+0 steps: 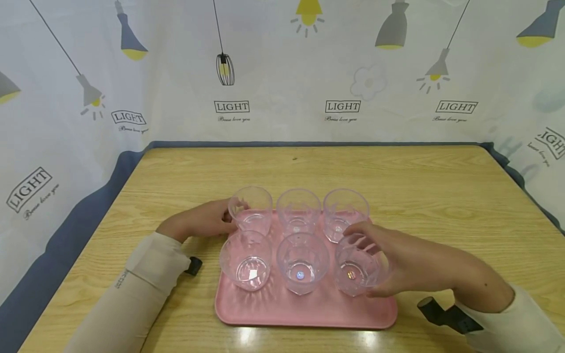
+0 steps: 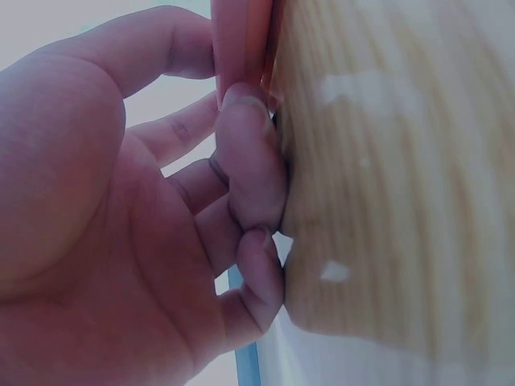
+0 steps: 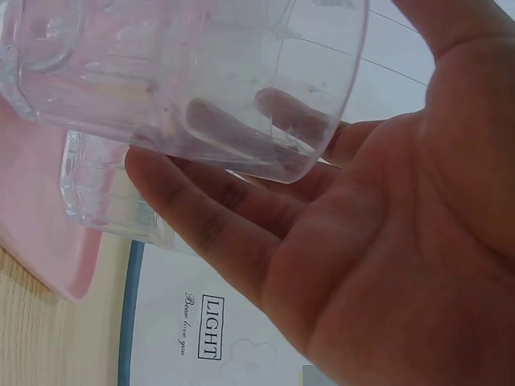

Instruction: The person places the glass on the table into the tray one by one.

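On a pink tray (image 1: 304,314) stand several clear plastic cups in two rows. My left hand (image 1: 209,219) is at the tray's far left edge, beside the back left cup (image 1: 250,211). In the left wrist view, thumb and fingers pinch the tray's rim (image 2: 241,40), with the lower fingers curled close to the tabletop. My right hand (image 1: 406,257) holds the front right cup (image 1: 353,282) from its right side. Seen from the right wrist, the fingers lie around the far side of that cup (image 3: 201,80), showing through its wall; most of the thumb is out of frame.
A front middle cup (image 1: 302,255) and a front left cup (image 1: 245,260) stand close to the held one. Behind are a back middle cup (image 1: 298,211) and a back right cup (image 1: 346,208). The wooden table (image 1: 300,166) meets a lamp-print cloth (image 1: 282,73).
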### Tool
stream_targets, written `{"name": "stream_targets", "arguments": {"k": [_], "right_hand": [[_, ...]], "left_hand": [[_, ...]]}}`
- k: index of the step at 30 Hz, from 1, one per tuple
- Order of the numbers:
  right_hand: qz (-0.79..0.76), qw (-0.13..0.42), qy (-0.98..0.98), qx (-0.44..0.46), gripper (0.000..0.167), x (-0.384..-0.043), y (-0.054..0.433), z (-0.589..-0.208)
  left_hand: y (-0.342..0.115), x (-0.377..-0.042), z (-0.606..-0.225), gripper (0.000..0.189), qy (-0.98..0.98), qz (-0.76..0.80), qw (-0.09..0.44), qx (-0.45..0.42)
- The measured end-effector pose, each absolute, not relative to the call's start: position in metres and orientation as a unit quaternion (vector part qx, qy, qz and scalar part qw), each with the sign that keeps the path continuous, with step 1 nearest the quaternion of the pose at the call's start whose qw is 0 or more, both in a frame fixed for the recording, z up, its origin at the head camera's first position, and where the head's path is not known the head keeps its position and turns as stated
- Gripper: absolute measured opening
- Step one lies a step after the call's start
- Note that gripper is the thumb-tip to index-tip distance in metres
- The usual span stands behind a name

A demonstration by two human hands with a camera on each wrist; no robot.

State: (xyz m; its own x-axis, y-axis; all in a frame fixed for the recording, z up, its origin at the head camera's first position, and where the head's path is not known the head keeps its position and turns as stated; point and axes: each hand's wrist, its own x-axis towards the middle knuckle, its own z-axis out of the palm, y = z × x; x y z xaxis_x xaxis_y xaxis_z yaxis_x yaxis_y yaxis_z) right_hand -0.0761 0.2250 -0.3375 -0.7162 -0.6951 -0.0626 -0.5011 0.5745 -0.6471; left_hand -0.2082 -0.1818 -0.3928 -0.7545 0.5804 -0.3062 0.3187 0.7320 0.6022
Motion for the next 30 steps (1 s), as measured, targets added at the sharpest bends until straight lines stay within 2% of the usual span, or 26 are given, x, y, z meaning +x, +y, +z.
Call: {"name": "stream_targets", "arguments": {"k": [12,20,23,28,30], "right_hand": [[-0.331,0.155,0.859,-0.358,0.076,-0.074,0.224,-0.344],[-0.330,0.147,0.865,-0.347,0.094,-0.071,0.230,-0.342],[-0.319,0.131,0.876,-0.336,0.088,-0.070,0.234,-0.337],[-0.303,0.067,0.903,-0.298,0.063,-0.070,0.240,-0.326],[-0.303,0.040,0.911,-0.277,0.054,-0.072,0.242,-0.323]], "left_hand": [[-0.184,-0.208,-0.401,0.044,0.895,0.276,0.245,0.249],[-0.185,-0.209,-0.405,0.045,0.895,0.271,0.237,0.262],[-0.186,-0.209,-0.407,0.046,0.894,0.274,0.241,0.259],[-0.189,-0.208,-0.409,0.050,0.897,0.274,0.237,0.252],[-0.191,-0.208,-0.408,0.046,0.901,0.276,0.232,0.240]]}}
